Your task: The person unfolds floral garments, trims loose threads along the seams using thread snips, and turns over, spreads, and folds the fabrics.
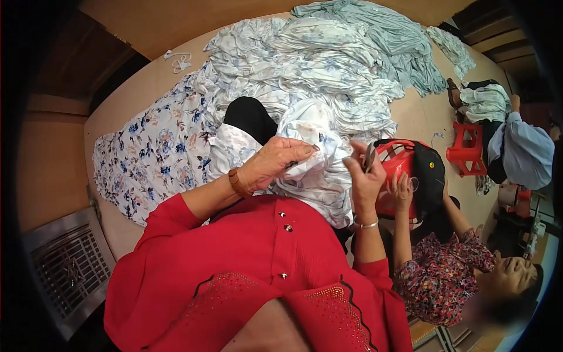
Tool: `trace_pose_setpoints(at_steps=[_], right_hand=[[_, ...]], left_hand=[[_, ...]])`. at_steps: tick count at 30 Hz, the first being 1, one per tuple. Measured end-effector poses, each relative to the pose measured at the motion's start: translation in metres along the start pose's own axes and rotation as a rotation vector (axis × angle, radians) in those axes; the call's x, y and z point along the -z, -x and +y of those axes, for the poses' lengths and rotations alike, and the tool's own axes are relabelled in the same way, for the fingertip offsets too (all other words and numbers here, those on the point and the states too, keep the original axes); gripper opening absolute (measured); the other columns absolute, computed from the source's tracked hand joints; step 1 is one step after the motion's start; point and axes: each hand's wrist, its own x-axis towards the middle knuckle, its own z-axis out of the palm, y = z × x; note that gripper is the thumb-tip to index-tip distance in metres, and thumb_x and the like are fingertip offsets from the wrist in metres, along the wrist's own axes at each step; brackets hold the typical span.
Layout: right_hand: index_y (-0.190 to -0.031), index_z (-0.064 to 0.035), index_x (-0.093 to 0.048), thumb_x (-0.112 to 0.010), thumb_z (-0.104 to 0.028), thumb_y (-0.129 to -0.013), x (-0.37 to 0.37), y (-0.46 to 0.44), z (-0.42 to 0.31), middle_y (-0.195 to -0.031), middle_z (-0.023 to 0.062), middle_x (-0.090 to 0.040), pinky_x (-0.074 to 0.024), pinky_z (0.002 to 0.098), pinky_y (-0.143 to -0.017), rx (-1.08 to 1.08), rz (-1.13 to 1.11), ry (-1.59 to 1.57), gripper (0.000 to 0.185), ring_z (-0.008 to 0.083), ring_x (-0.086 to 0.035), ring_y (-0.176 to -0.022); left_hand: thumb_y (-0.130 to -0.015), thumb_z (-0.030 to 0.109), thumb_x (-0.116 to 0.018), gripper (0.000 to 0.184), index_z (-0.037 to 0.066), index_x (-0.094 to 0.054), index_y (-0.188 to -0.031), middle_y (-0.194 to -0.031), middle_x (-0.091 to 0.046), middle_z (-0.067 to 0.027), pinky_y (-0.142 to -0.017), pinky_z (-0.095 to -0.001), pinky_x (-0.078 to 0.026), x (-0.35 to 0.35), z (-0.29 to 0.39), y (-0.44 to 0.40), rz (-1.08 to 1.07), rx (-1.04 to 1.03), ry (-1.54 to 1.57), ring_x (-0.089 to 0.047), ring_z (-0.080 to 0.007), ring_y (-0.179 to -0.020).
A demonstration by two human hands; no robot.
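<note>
Pale floral cloth (311, 120) lies over my lap and knees. My left hand (278, 161), with a brown band at its wrist, pinches an edge of this cloth between thumb and fingertips. To its right, my right hand (366, 173) is raised beside the cloth, its fingers curled around a small dark metal tool (369, 157) that looks like snips. A bracelet circles my right wrist. The tool and the pinched edge are apart. A black-covered knee (251, 117) shows between folds of the cloth.
White cloth with blue flowers (158, 135) spreads at the left, and grey-green cloth (404, 47) lies at the back. A co-worker (446, 276) close on the right holds a red bag (396, 176) and a black item (429, 170). Farther right are a red stool (466, 149) and another seated person (522, 144).
</note>
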Motion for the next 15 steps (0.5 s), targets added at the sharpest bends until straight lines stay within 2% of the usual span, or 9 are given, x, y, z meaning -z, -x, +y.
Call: trace_pose_setpoints(at_steps=[2, 3, 6, 7, 9, 10, 12, 13, 15], right_hand=[[-0.098, -0.0037, -0.059, -0.073, -0.009, -0.064, -0.008, 0.011, -0.026, -0.073, -0.0022, -0.047, -0.0323, 0.0172, -0.052, 0.227, -0.102, 0.231, 0.037, 0.0048, -0.039, -0.058], [-0.096, -0.0038, -0.059, -0.075, -0.010, -0.061, -0.015, 0.013, -0.033, -0.071, 0.0005, -0.047, -0.0340, 0.0185, -0.052, 0.254, -0.104, 0.278, 0.039, 0.0071, -0.041, -0.058], [-0.094, -0.0016, -0.058, -0.071, -0.006, -0.064, -0.021, 0.009, -0.020, -0.071, 0.0013, -0.048, -0.0373, 0.0217, -0.054, 0.384, -0.136, 0.311, 0.033, 0.0083, -0.044, -0.061], [-0.094, -0.0016, -0.058, -0.071, -0.006, -0.064, -0.020, 0.009, -0.015, -0.071, 0.0013, -0.048, -0.0373, 0.0217, -0.054, 0.383, -0.136, 0.309, 0.033, 0.0083, -0.044, -0.061], [-0.097, -0.0009, -0.057, -0.067, -0.003, -0.067, -0.019, 0.007, -0.011, -0.072, -0.0011, -0.048, -0.0367, 0.0205, -0.056, 0.048, -0.174, -0.080, 0.032, 0.0066, -0.043, -0.063], [-0.097, -0.0009, -0.057, -0.067, -0.003, -0.067, -0.017, 0.007, -0.014, -0.072, -0.0011, -0.048, -0.0367, 0.0205, -0.056, 0.047, -0.176, -0.082, 0.032, 0.0066, -0.043, -0.063], [-0.100, -0.0006, -0.055, -0.063, -0.008, -0.074, -0.008, 0.005, -0.022, -0.076, -0.0028, -0.049, -0.0360, 0.0184, -0.059, -0.121, -0.202, -0.221, 0.029, 0.0051, -0.042, -0.065], [-0.104, -0.0015, -0.053, -0.059, -0.015, -0.080, -0.003, 0.004, -0.016, -0.079, -0.0032, -0.050, -0.0350, 0.0175, -0.061, -0.083, -0.200, -0.269, 0.029, 0.0052, -0.041, -0.065], [-0.102, 0.0010, -0.055, -0.057, -0.017, -0.080, 0.004, 0.005, -0.013, -0.079, 0.0020, -0.054, -0.0387, 0.0211, -0.062, 0.053, -0.123, -0.029, 0.028, 0.0085, -0.046, -0.067]], left_hand=[[-0.083, 0.020, -0.056, 0.028, -0.003, -0.060, -0.099, -0.082, -0.061, -0.0033, -0.061, -0.0188, -0.044, -0.005, -0.003, -0.001, 0.020, -0.026, 0.009, -0.054, -0.0055, -0.070], [-0.083, 0.020, -0.056, 0.027, -0.002, -0.060, -0.098, -0.082, -0.061, -0.0033, -0.061, -0.0188, -0.044, -0.006, -0.004, -0.001, 0.024, -0.022, -0.050, -0.055, -0.0057, -0.070], [-0.083, 0.020, -0.055, 0.027, -0.002, -0.060, -0.098, -0.083, -0.061, -0.0039, -0.061, -0.0190, -0.045, -0.005, -0.012, -0.005, 0.030, -0.046, -0.162, -0.055, -0.0060, -0.071], [-0.083, 0.019, -0.055, 0.028, -0.003, -0.059, -0.099, -0.083, -0.061, -0.0045, -0.061, -0.0192, -0.045, -0.005, -0.013, -0.005, 0.032, -0.075, -0.212, -0.054, -0.0061, -0.071], [-0.083, 0.019, -0.055, 0.027, -0.003, -0.059, -0.098, -0.083, -0.061, -0.0044, -0.062, -0.0196, -0.045, -0.007, -0.011, -0.003, 0.026, -0.041, -0.143, -0.055, -0.0064, -0.071], [-0.083, 0.019, -0.055, 0.026, -0.003, -0.059, -0.097, -0.084, -0.061, -0.0042, -0.063, -0.0200, -0.045, -0.008, -0.010, -0.002, 0.017, -0.008, -0.072, -0.055, -0.0067, -0.072], [-0.082, 0.018, -0.056, 0.025, -0.003, -0.059, -0.096, -0.084, -0.061, -0.0042, -0.064, -0.0200, -0.046, -0.006, -0.009, -0.002, 0.033, -0.003, -0.002, -0.056, -0.0071, -0.072], [-0.081, 0.017, -0.056, 0.024, -0.003, -0.059, -0.095, -0.084, -0.061, -0.0043, -0.064, -0.0200, -0.046, -0.004, -0.008, -0.002, 0.046, 0.000, 0.069, -0.056, -0.0075, -0.072], [-0.081, 0.016, -0.056, 0.024, -0.003, -0.059, -0.096, -0.086, -0.062, -0.0056, -0.066, -0.0204, -0.047, 0.005, -0.007, -0.005, 0.039, -0.012, 0.100, -0.057, -0.0083, -0.073]])
